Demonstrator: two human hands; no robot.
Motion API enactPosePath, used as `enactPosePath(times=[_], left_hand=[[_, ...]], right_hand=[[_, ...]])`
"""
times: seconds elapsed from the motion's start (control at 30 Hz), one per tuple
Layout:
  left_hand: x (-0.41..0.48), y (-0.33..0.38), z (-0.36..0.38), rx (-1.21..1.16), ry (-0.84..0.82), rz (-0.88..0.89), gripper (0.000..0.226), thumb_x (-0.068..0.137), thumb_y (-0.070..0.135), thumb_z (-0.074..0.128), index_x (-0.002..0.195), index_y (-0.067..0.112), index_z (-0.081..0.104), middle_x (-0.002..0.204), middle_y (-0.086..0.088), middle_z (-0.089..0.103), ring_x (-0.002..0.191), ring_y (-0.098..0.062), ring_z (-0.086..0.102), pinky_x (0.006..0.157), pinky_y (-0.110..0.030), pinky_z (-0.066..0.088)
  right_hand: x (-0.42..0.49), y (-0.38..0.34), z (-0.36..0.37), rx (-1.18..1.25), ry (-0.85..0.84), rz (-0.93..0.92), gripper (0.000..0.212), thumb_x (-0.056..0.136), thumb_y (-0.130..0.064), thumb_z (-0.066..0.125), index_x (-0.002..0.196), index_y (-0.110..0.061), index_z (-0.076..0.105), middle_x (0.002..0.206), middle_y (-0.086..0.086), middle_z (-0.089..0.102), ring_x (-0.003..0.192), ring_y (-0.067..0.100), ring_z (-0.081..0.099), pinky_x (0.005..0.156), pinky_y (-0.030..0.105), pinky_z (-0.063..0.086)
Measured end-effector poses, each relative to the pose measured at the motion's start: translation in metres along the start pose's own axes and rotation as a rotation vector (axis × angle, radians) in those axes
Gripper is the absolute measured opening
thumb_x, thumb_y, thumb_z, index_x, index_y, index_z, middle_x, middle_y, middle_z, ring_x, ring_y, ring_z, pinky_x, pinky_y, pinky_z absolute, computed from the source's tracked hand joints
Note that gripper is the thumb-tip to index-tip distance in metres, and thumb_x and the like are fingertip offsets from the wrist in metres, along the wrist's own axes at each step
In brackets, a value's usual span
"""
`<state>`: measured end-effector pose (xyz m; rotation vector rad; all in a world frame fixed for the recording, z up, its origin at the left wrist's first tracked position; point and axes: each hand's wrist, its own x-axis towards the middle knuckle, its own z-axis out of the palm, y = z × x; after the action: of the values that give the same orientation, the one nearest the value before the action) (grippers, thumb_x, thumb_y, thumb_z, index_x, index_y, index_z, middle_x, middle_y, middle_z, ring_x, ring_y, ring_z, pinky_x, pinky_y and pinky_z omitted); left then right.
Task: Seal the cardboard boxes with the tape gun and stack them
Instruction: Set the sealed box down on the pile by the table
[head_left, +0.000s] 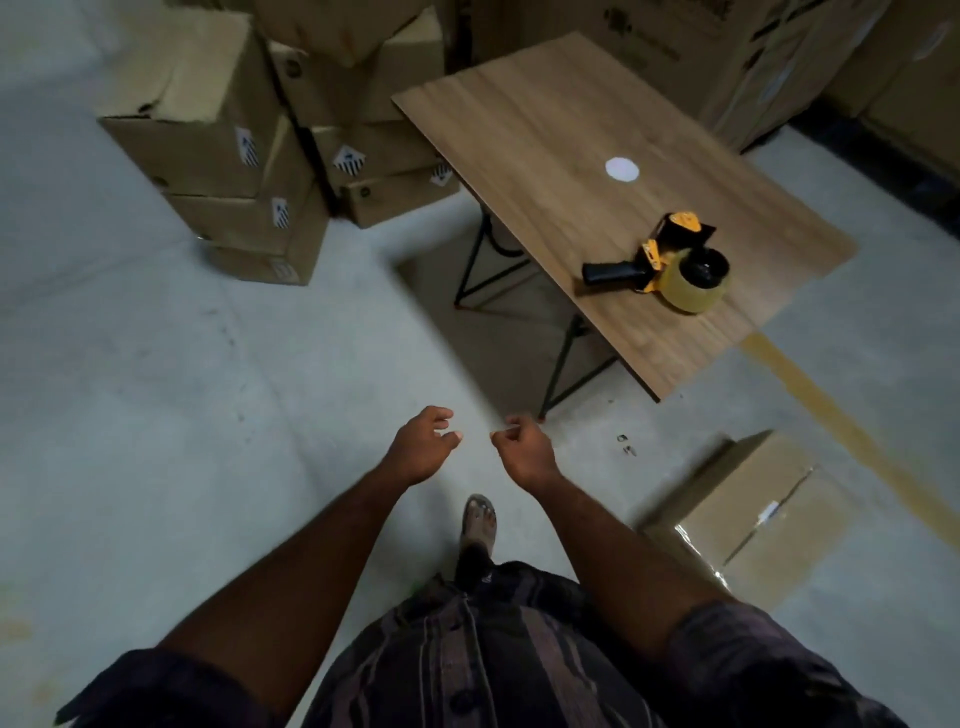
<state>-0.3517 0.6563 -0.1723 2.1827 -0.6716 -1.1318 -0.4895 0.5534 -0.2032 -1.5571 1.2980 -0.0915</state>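
Left hand (423, 447), right hand (522, 448): both empty, fingers loose, bit curled. Tape gun (670, 265) lies on table (519, 130), ahead and to right, well apart from hands. Handle points left, roll at right. Right hand nearer.

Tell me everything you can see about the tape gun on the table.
The tape gun lies on its side on the wooden table, near the edge on the right of the view. It has a yellow-orange frame, a black handle pointing left, and a fat roll of translucent tan tape on its hub, resting on the tabletop. Only the table touches it; the left hand and right hand are empty, apart from it.
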Motion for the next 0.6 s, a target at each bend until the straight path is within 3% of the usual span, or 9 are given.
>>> enactPosePath(times=[0.2,0.4,0.6], left_hand=[[0.064,0.017,-0.071,0.069,0.138,0.066,0.030,0.097,0.015,0.061,0.127,0.012,0.063,0.132,-0.007,0.063,0.114,-0.023,0.060,0.093,-0.022,0.041],[0.109,0.008,-0.130,0.050,0.204,0.054,0.029,0.096,0.014,0.063,0.125,0.014,0.064,0.128,-0.005,0.062,0.110,-0.022,0.061,0.091,-0.022,0.042],[0.180,-0.016,-0.214,-0.013,0.249,0.002,0.030,0.095,0.012,0.063,0.125,0.013,0.065,0.130,-0.005,0.063,0.116,-0.023,0.059,0.089,-0.019,0.037]], right_hand=[[0.073,-0.077,0.018,-0.109,-0.050,-0.172,0.024,0.098,-0.012,0.059,0.121,-0.010,0.064,0.096,0.000,0.061,0.084,0.017,0.057,0.071,0.020,0.036],[0.132,-0.121,0.069,-0.086,-0.086,-0.208,0.016,0.093,-0.008,0.061,0.100,-0.020,0.067,0.087,-0.001,0.066,0.079,0.015,0.061,0.077,0.028,0.048],[0.198,-0.184,0.136,-0.130,-0.124,-0.202,0.015,0.094,-0.010,0.062,0.107,-0.014,0.068,0.087,-0.003,0.065,0.076,0.010,0.059,0.070,0.023,0.044]])
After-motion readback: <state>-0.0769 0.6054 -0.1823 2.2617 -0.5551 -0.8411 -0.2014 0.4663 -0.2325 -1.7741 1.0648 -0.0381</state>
